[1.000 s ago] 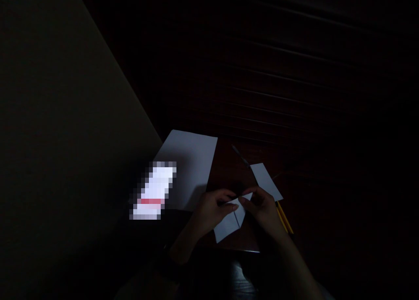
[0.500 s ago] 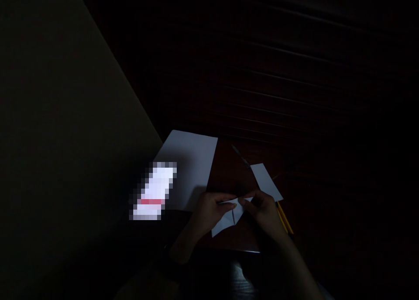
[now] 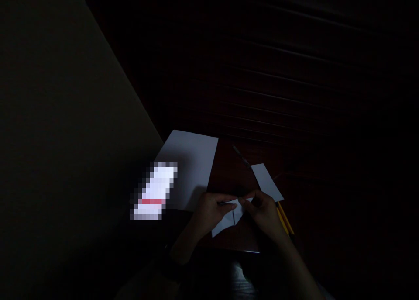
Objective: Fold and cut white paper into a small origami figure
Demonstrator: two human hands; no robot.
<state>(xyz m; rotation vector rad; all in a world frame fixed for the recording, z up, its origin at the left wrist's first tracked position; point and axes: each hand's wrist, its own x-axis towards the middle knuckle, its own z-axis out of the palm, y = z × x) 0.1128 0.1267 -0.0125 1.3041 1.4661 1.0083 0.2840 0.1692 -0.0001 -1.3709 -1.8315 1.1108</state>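
Observation:
A small folded piece of white paper is held between my two hands above the dark table's near edge. My left hand pinches it from the left, thumb on the near side and fingers behind. From the right, my right hand pinches its upper edge between thumb and fingers. A dark line runs down the paper's middle, between the hands. Both hands' fingertips nearly meet at the top of the paper. The far side of the paper is hidden from me.
A large white sheet lies at the left, with a bright blurred-out screen over its near left part. On the right are a smaller white paper, a pen and yellow sticks, perhaps pencils. A pale wall rises at the left.
Both hands keep their pinch on the folded paper with almost no movement. The view has shifted very slightly.

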